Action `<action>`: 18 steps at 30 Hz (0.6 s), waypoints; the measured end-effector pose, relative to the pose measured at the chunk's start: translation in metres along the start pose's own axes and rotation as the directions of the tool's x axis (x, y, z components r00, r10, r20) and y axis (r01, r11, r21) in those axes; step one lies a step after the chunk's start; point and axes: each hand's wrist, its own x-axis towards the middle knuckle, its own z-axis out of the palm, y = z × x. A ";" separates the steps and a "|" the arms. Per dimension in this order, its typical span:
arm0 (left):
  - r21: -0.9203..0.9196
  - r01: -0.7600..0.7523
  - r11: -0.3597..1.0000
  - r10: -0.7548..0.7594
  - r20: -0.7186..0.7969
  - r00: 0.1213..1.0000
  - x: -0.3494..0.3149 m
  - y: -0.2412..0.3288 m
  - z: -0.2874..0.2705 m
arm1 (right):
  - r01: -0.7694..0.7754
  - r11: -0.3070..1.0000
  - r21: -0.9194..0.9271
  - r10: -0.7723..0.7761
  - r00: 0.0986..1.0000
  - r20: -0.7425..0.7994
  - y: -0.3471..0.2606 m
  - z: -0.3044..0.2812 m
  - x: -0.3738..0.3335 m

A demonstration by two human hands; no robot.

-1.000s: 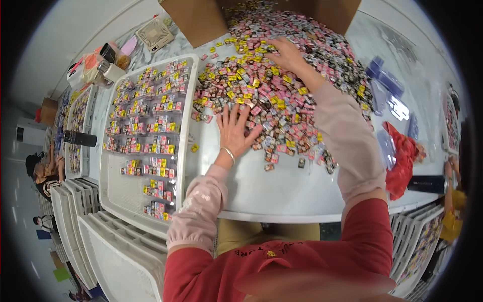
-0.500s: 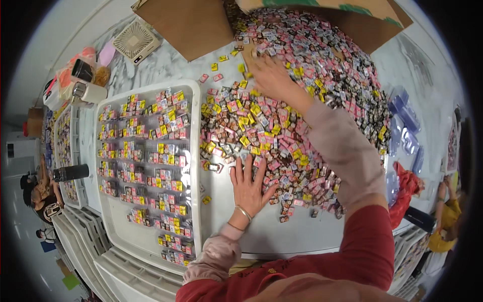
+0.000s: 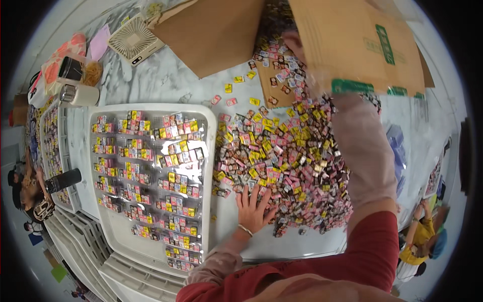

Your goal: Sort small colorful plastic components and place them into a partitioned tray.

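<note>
A big heap of small rectangular printed pieces [image 3: 271, 156], pink, yellow, dark and white, spreads over the marbled table. My left hand [image 3: 252, 212] lies at the heap's near left edge, fingers spread, with its fingertips touching pieces. Further off, my right arm reaches under a raised flap of a cardboard box [image 3: 362, 45]. Part of my right hand [image 3: 294, 44] shows beside that flap, over the pieces at the box's mouth; its fingers are hidden and blurred. To the left, a white tray [image 3: 212, 151] holds rows of clear plastic packs [image 3: 176, 205] filled with the same pieces.
A square fan [image 3: 135, 40], a white cup [image 3: 79, 94] and a dark bottle [image 3: 63, 180] stand at the left. Stacked trays [image 3: 75, 246] lie at the lower left. Clear blue plastic packs [image 3: 396, 146] sit right of the heap. Other people work at both sides.
My right hand has moved away from me and to the right, into the box's mouth. The box flap has swung down over my forearm. My left hand stays spread at the heap.
</note>
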 end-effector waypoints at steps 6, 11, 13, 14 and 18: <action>0.021 0.063 0.998 -0.064 0.048 0.997 -0.007 -0.004 0.001 | 0.044 0.937 0.347 0.022 0.982 -0.185 -0.001 0.061 0.070; 0.048 0.058 0.997 -0.058 0.009 0.998 -0.008 -0.005 0.003 | 0.130 0.982 0.136 -0.099 0.973 -0.210 0.003 0.065 0.078; 0.041 0.054 0.998 -0.056 0.031 0.998 -0.009 -0.004 0.006 | 0.166 0.985 0.042 -0.154 0.966 -0.208 0.005 0.069 0.078; 0.041 0.043 0.998 -0.044 0.042 0.998 -0.010 -0.004 0.007 | 0.187 0.982 -0.011 -0.185 0.961 -0.207 0.008 0.069 0.076; 0.029 0.020 0.999 -0.022 0.052 0.998 -0.003 -0.007 0.010 | 0.272 0.931 -0.242 -0.319 0.929 -0.187 0.014 0.065 0.067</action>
